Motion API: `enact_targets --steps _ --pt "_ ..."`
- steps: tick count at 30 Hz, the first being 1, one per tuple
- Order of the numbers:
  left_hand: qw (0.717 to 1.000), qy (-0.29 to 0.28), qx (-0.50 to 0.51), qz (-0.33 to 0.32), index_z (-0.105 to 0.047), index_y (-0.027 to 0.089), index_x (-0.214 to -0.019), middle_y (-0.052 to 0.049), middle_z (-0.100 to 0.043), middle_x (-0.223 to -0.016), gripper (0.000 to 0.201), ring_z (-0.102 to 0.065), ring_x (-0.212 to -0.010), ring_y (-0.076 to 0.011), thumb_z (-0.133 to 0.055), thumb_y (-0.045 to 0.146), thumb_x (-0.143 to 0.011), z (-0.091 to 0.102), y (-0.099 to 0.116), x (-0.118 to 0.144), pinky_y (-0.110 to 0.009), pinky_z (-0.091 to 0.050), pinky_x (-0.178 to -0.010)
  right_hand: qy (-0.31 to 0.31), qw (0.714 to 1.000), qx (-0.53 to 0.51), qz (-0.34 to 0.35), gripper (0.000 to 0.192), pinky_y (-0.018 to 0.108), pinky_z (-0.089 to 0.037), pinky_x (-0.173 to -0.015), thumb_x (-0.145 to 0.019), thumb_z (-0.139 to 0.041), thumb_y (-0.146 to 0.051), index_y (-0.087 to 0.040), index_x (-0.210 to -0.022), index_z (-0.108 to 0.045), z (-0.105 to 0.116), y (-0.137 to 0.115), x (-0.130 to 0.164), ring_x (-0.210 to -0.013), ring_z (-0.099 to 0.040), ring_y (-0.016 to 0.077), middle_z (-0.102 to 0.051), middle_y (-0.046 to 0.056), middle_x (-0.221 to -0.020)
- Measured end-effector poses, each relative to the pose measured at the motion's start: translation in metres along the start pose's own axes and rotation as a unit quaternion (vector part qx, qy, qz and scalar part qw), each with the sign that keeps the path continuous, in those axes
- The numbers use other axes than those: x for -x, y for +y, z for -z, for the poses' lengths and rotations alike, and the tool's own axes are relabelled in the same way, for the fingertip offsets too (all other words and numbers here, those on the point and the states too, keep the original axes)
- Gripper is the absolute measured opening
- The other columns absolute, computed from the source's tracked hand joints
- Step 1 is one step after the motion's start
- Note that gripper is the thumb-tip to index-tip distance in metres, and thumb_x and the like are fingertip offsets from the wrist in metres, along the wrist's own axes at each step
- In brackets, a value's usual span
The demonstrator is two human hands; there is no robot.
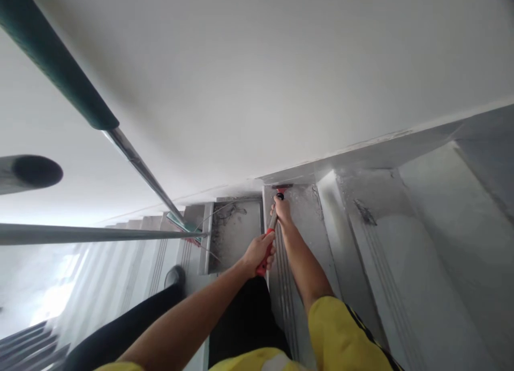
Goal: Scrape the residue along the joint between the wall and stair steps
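Observation:
Both my hands are wrapped round one long-handled scraper (273, 221) with a red grip and a red head. My left hand (259, 254) closes on the red grip at the near end. Farther up the shaft, close to the head, my right hand (281, 209) is closed too. The scraper's blade rests at the back of a dusty grey stair step (302, 229), by the base of the wall. Left of the scraper sits a dustpan (241, 240) with debris and dust gathered along its far and left sides.
A broom or mop with a green-gripped metal pole (140, 165) leans at the left, and a second metal pole (100, 234) runs to the dustpan. Debris (365, 212) lies on a step to the right. Stairs descend leftward beside a white wall (281, 82); my shoe (175, 276) stands below.

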State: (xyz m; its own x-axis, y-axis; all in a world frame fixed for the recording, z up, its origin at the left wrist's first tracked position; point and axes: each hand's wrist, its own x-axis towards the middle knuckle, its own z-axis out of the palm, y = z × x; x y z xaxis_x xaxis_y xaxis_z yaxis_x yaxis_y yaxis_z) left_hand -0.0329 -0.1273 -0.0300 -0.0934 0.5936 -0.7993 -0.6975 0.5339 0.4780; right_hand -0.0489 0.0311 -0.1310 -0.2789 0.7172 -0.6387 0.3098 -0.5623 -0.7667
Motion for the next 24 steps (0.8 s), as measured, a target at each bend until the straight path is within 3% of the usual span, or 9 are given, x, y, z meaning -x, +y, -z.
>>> enact_targets --steps 24 --pt "0.999 -0.020 0.039 -0.015 -0.040 0.021 -0.094 0.007 -0.043 -0.060 0.034 -0.035 -0.035 -0.0049 -0.048 0.052 -0.082 0.027 0.008 0.005 -0.016 -0.033 -0.031 -0.009 0.999 -0.022 -0.025 0.020 0.019 -0.030 -0.026 -0.080 -0.051 -0.028 -0.019 -0.064 -0.044 -0.028 0.002 0.008 -0.025 -0.041 0.0103 -0.041 -0.006 -0.035"
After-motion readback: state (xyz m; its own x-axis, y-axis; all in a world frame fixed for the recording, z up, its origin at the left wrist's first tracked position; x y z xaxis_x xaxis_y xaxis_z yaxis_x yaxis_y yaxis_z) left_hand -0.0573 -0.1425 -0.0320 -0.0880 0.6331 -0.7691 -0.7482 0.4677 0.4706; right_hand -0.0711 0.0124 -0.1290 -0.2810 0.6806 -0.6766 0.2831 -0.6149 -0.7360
